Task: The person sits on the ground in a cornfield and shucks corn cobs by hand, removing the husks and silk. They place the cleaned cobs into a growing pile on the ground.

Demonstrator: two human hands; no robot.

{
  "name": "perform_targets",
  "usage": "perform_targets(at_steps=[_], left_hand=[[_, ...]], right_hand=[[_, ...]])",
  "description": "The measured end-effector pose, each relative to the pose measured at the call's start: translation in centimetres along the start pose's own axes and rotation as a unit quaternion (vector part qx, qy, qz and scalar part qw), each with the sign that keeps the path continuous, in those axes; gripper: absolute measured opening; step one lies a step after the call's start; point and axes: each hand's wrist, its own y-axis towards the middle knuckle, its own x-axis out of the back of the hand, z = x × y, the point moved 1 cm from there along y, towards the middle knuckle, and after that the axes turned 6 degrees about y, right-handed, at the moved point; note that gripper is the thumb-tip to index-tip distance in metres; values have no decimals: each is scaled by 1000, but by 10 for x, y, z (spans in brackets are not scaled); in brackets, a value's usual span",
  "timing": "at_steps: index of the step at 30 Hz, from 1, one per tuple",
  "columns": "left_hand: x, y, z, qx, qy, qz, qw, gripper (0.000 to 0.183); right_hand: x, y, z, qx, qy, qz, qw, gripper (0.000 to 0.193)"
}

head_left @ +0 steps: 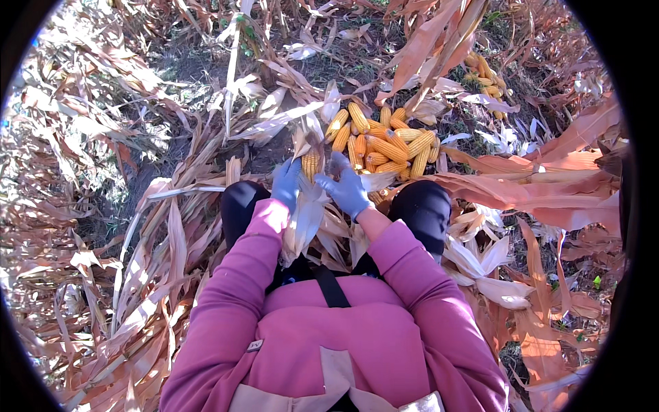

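Landmark: pile of corn cobs (386, 145), orange-yellow, heaped loose on the ground ahead of the person's knees. Both forearms, in pink sleeves (237, 271), run forward from the body and converge at the pile's near left edge; both hands are gloved in grey-blue. Left hand (285, 184): just left of the pile, back of glove uppermost, fingers pointing forward, laid against the left side of a single cob (311, 165); cannot tell how far the fingers close round it. Right hand (346, 187): at the pile's near left edge, thumb spread from the fingers and aimed at the same cob; grip wide, contact unclear. The single cob stands roughly upright between the hands, just left of the pile, its kernels exposed within an opened pale husk (307, 221), which trails down toward the body. Second heap of cobs (489, 79): beyond the pile, to its right, partly covered by dry leaves (424, 51).
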Motion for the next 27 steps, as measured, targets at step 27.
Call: perform_targets(at_steps=[27], left_hand=[[16,-4,-48,-16,-231,-155,960,31]], right_hand=[[44,10,14,-99,55,29,993,36]])
